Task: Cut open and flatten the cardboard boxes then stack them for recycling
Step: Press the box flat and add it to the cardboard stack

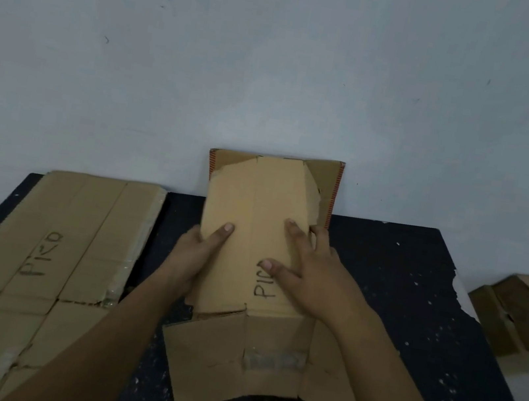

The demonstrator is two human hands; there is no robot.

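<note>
So on the left of the dark speckled table (pixel 414 293) there's the flattened brown cardboard sheet with marker writing (pixel 51 249), basically done. Dead centre is the tan half-collapsed cardboard box (pixel 253 219), leaning toward the wall. Left hand (pixel 199 256) grips its left edge, thumb on top; right hand (pixel 311 270) presses flat, fingers spread. I'd push down evenly along the creases so it folds clean.

A dark, white-flecked table (pixel 397 290) stands against the wall. Flattened cardboard (pixel 50 253) lies along its left side, and a partly collapsed box (pixel 255 206) rests at its middle.
</note>
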